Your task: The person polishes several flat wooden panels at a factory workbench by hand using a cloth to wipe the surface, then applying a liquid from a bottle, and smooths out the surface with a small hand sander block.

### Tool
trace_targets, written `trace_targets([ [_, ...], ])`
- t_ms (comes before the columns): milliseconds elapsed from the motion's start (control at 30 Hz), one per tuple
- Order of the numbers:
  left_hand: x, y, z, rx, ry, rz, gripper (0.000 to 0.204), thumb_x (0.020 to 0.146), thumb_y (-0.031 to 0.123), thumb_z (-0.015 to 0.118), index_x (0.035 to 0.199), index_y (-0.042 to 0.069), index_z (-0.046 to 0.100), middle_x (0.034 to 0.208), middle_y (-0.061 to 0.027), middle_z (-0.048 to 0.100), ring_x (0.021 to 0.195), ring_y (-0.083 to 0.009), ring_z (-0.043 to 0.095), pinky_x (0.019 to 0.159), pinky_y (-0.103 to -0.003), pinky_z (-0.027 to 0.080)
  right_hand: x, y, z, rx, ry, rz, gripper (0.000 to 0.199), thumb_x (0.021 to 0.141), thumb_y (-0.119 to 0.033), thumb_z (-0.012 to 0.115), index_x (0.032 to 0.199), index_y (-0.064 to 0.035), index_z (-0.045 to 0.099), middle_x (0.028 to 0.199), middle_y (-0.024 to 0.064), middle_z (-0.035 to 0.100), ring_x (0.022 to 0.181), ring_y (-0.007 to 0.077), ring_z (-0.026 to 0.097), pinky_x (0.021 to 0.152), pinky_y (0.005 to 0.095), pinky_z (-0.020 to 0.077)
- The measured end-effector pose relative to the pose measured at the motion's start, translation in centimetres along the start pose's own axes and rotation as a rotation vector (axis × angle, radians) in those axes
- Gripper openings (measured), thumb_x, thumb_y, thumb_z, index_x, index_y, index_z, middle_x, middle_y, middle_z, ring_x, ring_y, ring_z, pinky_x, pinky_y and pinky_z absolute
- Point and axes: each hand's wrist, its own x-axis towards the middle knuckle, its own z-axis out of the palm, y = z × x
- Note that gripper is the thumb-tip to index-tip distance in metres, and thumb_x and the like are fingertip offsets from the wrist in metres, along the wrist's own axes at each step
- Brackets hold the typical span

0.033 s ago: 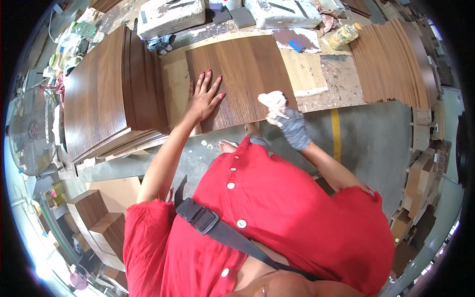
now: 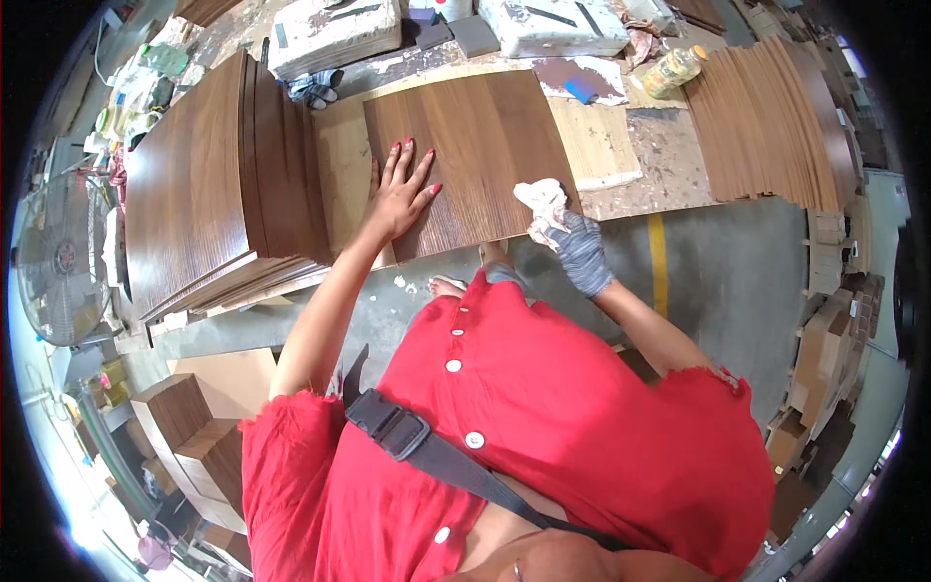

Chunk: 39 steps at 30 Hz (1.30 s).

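Note:
A dark brown wood-grain panel (image 2: 485, 136) lies flat on the workbench in front of me. My left hand (image 2: 396, 197), bare, rests on the panel's left part with its fingers spread. In a grey glove, my right hand (image 2: 580, 250) grips a white cloth (image 2: 543, 199) at the panel's near right corner. The cloth is bunched, and part of it lies over the panel's edge. The gloved fingertips are partly hidden by the cloth.
A tall stack of brown panels (image 2: 189, 175) stands left of the panel, another stack (image 2: 766, 116) at the right. Behind are a blue sponge-like block (image 2: 581, 89), a yellowish bottle (image 2: 673, 72) and paint-spattered white blocks (image 2: 553, 27). A fan (image 2: 66, 254) stands far left.
My right hand has shifted slightly to the right with the cloth. My left hand and the panel stay in place.

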Motion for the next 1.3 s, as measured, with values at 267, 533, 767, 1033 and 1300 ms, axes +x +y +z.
trace_targets([
  [267,0.6,-0.2,3.4,-0.09,0.163,0.084,0.065,0.099,0.052,0.05,0.156,0.023,0.036,0.167,-0.0168,0.015,0.154,-0.0392,0.01,0.121,-0.06,0.008,-1.2,-5.6,4.5,-0.146,0.167,-0.296,0.024,0.094,-0.006,0.059,0.117,-0.0099,0.064,0.105,0.0056,0.062,0.09,0.0191,0.06,0.076,0.0349,0.0508],
  [533,-1.4,0.9,0.4,0.023,0.136,0.061,0.066,0.101,0.057,0.04,0.158,0.025,0.031,0.167,-0.0137,0.016,0.154,-0.0345,0.013,0.122,-0.058,0.008,0.7,-5.3,3.5,0.267,0.143,-0.344,0.024,0.094,-0.002,0.06,0.118,-0.0059,0.056,0.101,0.0023,0.06,0.087,0.0127,0.059,0.076,0.0302,0.051],
  [767,0.0,-1.7,4.3,-0.114,0.385,0.22,0.059,0.097,0.037,0.06,0.152,0.019,0.044,0.164,-0.017,0.023,0.152,-0.0419,0.016,0.123,-0.052,0.016,0.3,-1.1,-1.9,0.888,0.137,0.327,0.018,0.095,-0.006,0.061,0.113,-0.0054,0.061,0.106,0.0027,0.06,0.091,0.0109,0.058,0.079,0.027,0.0515],
  [1033,-0.5,0.6,-0.2,-0.047,0.116,0.038,0.063,0.102,0.054,0.044,0.157,0.026,0.034,0.167,-0.0111,0.018,0.154,-0.0325,0.014,0.122,-0.053,0.014,0.0,-0.8,3.4,0.814,0.147,0.366,0.026,0.096,-0.012,0.06,0.12,-0.003,0.057,0.107,0.0079,0.063,0.096,0.0182,0.064,0.09,0.0345,0.0558],
  [1300,-0.6,2.6,-0.2,-0.023,0.156,-0.006,0.06,0.102,0.051,0.044,0.156,0.024,0.036,0.166,-0.0121,0.021,0.154,-0.0337,0.013,0.122,-0.056,0.007,-1.8,0.3,-9.1,0.926,0.64,0.598,0.002,0.096,-0.002,0.06,0.097,-0.0016,0.058,0.097,0.0042,0.061,0.08,0.0128,0.061,0.07,0.0241,0.0529],
])
